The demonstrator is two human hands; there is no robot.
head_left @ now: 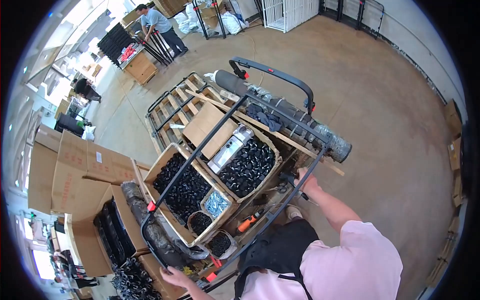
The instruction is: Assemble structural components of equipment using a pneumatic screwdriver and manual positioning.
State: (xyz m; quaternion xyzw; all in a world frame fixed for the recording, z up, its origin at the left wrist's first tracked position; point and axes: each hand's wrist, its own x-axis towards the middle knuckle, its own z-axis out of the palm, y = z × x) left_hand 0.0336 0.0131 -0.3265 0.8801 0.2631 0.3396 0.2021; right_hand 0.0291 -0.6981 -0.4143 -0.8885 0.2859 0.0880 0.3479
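Observation:
A large black tubular metal frame (190,159) with red fittings slants across the work area in front of me. My left hand (173,276) is at its lower left bend, fingers curled against the tube. Farther right, my right hand (307,181) closes round the side tube near the frame's right corner; its fingertips are partly hidden. A dark fitting (287,177) shows just beside that hand. Beneath the frame are a bin (172,145) of small black plastic parts and a carton (274,146) holding more of them. Silver bolts (216,204) fill a small container.
An orange-handled power tool (250,220) lies near my waist. A wrapped roll (330,140) and a wooden strip (300,146) lie beyond the bins. Open cardboard boxes (90,165) stand at left. Another person (159,27) works at a far bench. Cartons (454,150) line the right wall.

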